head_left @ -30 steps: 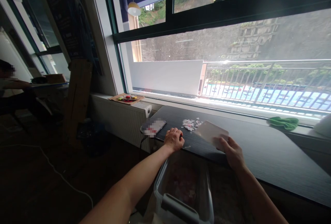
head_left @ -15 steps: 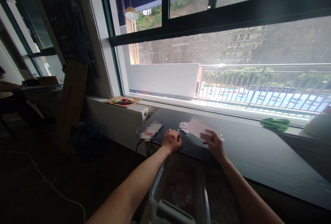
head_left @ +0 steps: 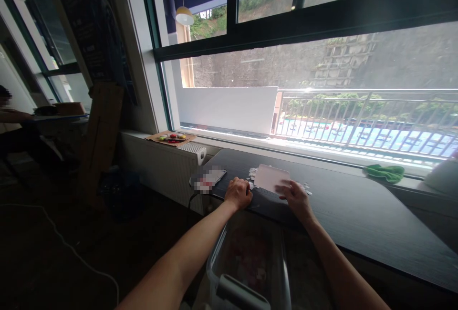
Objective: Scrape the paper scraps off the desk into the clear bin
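Note:
My right hand (head_left: pixel 296 199) grips the near right corner of a thin, pale pinkish flat sheet (head_left: pixel 271 177), held tilted low over the dark table (head_left: pixel 336 214). Small white scraps (head_left: pixel 252 173) lie partly behind the sheet's left side, and more white bits (head_left: pixel 307 189) are just past my right hand. My left hand (head_left: pixel 238 192) is curled closed at the table's front edge; whatever its fingers may hold is hidden. Below both arms stands a clear plastic box (head_left: pixel 284 272) with a grey handle or latch, and pale pieces show dimly inside it.
A phone-like device (head_left: pixel 219 176) with a cable lies at the table's left end. On the sill are a green cloth (head_left: pixel 384 173) and brown cardboard (head_left: pixel 153 137) with colourful small items. A radiator (head_left: pixel 161 162) runs below the window. Another person (head_left: pixel 14 117) sits far left.
The sheet has shifted slightly left and tilts differently, covering more of the white scraps. My right hand moved a little with it. My left hand stays closed at the edge.

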The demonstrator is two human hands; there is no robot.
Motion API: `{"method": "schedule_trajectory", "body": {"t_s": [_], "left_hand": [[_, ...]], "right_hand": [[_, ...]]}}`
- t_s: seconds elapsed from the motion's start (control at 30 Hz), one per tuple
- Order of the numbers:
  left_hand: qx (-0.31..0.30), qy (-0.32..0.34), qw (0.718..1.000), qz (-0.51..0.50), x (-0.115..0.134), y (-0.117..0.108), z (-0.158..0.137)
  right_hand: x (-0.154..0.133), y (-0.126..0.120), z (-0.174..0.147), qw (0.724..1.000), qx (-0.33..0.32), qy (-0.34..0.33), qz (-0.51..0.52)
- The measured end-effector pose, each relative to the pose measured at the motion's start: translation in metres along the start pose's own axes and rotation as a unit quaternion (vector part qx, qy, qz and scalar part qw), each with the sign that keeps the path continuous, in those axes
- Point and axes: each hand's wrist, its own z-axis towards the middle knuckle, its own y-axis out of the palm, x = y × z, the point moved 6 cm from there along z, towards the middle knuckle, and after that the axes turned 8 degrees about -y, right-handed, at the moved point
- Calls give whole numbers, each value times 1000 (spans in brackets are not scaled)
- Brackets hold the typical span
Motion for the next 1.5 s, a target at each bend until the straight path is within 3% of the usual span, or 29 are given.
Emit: {"method": "schedule_trajectory", "body": {"t_s": [0.13,0.3,0.47,0.6,0.77,0.83,0.93,1.07,1.37,1.5], "left_hand": [[7,2,1000,2,0,0,0],[16,-9,1000,-13,-2,0,0],[39,-20,999,-26,-4,-1,0],[51,-36,998,-28,-5,-3,0],[55,-41,997,-22,-5,-4,-1],[55,-43,997,-22,-5,-4,0],[55,-42,997,-25,-5,-4,0],[52,-42,998,-22,-5,-3,-1],[49,-43,998,-24,-6,-3,-1],[49,-46,997,-24,-6,-2,-1]], "right_hand": [[-3,-5,-3,999,40,-12,-11],[-6,3,-5,999,-6,-28,-34],[-10,2,-5,999,24,-35,-34],[-10,10,-6,999,-20,-30,-19],[-7,6,-7,999,21,-22,-37],[-8,11,-6,999,7,-31,-37],[-14,15,-2,995,-18,-42,-91],[-24,5,3,984,16,-49,-170],[-31,11,0,994,-13,-28,-107],[-34,6,0,989,-21,-14,-148]]}}
